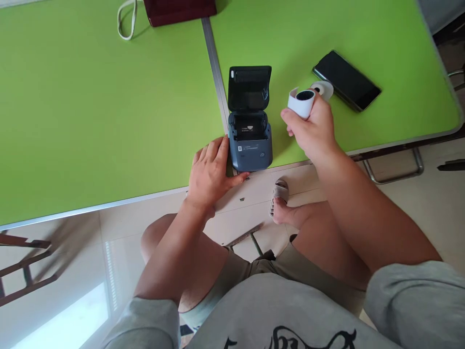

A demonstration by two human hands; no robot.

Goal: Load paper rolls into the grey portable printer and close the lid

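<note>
A dark blue label printer (250,150) stands at the table's front edge with its black lid (249,88) raised and its inner compartment exposed. My left hand (212,167) lies against the printer's left side, fingers stretched out and thumb extended along its front corner. To the right of the printer, my right hand (314,123) is closed around a white paper roll (301,105), held above the table. A loose paper end curls up from this roll, which has a dark core opening. Just behind that hand, a second white roll (327,90) is partly hidden.
A black smartphone (347,80) lies at the right, near the second roll. At the far edge is a dark red object (179,12) beside a white cord loop (127,22). A metal seam (215,63) crosses the green table (109,111).
</note>
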